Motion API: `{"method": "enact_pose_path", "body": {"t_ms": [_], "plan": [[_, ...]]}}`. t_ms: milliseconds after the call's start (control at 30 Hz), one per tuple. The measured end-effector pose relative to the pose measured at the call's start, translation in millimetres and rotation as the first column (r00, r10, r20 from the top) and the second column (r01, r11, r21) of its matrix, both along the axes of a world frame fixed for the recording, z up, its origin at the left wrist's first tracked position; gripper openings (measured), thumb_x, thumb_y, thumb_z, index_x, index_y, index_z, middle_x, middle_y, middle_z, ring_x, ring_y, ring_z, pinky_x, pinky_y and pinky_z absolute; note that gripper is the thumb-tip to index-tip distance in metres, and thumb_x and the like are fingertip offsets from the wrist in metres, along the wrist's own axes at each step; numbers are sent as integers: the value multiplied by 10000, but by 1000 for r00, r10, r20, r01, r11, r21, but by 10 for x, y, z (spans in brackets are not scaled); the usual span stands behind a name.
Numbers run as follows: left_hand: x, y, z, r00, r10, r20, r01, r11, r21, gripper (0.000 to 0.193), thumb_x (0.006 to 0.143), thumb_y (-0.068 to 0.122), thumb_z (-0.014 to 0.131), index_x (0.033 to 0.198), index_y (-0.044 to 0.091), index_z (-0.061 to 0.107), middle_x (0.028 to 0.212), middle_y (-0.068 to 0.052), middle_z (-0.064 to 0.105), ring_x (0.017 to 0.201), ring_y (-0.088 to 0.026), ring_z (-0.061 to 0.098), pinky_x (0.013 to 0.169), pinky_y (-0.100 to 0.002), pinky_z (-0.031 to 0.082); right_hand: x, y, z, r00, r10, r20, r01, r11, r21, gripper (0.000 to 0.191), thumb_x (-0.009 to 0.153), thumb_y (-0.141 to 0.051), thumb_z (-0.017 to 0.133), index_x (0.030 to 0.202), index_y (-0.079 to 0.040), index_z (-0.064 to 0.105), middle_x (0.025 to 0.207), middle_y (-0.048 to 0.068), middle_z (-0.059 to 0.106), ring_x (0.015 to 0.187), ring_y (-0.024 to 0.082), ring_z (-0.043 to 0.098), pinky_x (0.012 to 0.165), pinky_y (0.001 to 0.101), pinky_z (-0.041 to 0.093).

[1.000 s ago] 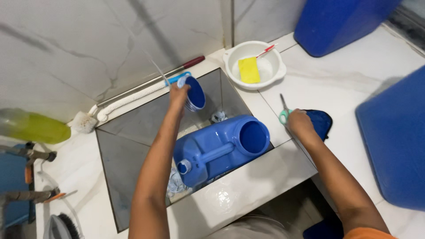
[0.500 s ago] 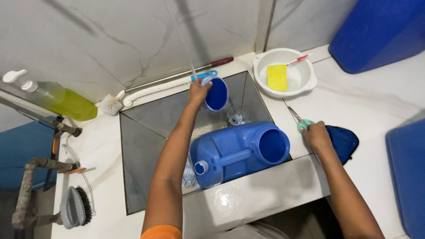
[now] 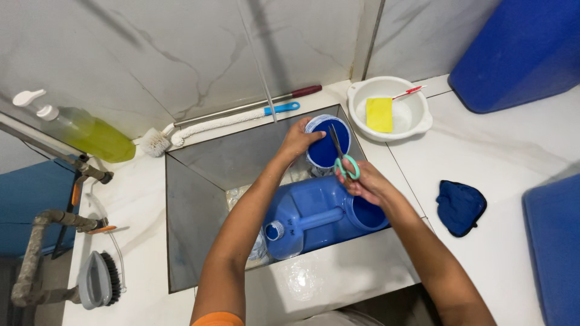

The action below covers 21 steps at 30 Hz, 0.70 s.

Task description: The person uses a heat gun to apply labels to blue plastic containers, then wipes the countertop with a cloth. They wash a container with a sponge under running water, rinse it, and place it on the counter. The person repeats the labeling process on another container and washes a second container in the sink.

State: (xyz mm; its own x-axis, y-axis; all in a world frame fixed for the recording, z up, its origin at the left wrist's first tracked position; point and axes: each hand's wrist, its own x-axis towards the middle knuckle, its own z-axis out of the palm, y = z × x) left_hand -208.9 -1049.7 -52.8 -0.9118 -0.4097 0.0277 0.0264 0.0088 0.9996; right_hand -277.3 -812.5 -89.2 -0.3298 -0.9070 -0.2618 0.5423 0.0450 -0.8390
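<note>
My left hand (image 3: 296,141) grips the rim of a round blue container piece (image 3: 327,143) held over the far part of the sink (image 3: 193,211). Green-handled scissors (image 3: 342,158) are in my right hand (image 3: 368,184), their blades pointing up across the blue piece. Below both hands a large blue plastic jug (image 3: 314,218) lies on its side in the sink, its wide cut end facing right and its small capped neck toward me.
A white bowl (image 3: 417,124) holding a yellow sponge (image 3: 379,114) sits at the back right. A dark blue cloth (image 3: 459,205) lies on the right counter. Long brushes (image 3: 223,121) rest along the wall, a yellow-green soap bottle (image 3: 90,134) stands left, a scrub brush (image 3: 99,279) lies front left.
My right hand lifted the scissors from beside the blue cloth and brought them left to the blue piece. The left hand keeps hold of that piece.
</note>
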Motion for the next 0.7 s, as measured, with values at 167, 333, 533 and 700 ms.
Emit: {"method": "enact_pose_path", "body": {"t_ms": [167,333,533,700], "plan": [[93,-40,29,999,3,-47,-1,998,59,392,876,77,762,1238,-29,656,1074,-102,750,926,-148,708,839,-300,591,78,-326,182,968,-15,250,46,992,-119,541,948,-568,661,820,-42,642,642,68,612,359,34,382,295,165,272],[177,-48,65,996,75,-54,-67,987,144,401,875,73,741,1256,-8,649,1068,-85,748,921,-135,704,837,-290,583,185,-549,212,962,-48,268,87,987,-134,534,933,-570,659,788,-57,650,624,68,609,337,31,362,295,167,256],[373,15,78,991,127,-30,-130,976,-175,418,845,125,783,1214,-46,687,1027,-147,772,913,-185,714,832,-325,563,-74,-826,390,908,-386,-164,394,919,24,468,968,-486,693,791,-58,627,632,56,571,353,70,384,310,238,233],[463,-219,179,966,257,23,-231,901,-367,510,795,197,801,1240,-4,651,1030,-137,767,875,-175,746,784,-312,595,-348,-866,605,323,-360,-875,225,928,-298,326,915,-198,735,1086,-12,529,909,109,698,861,192,732,639,347,565]]}}
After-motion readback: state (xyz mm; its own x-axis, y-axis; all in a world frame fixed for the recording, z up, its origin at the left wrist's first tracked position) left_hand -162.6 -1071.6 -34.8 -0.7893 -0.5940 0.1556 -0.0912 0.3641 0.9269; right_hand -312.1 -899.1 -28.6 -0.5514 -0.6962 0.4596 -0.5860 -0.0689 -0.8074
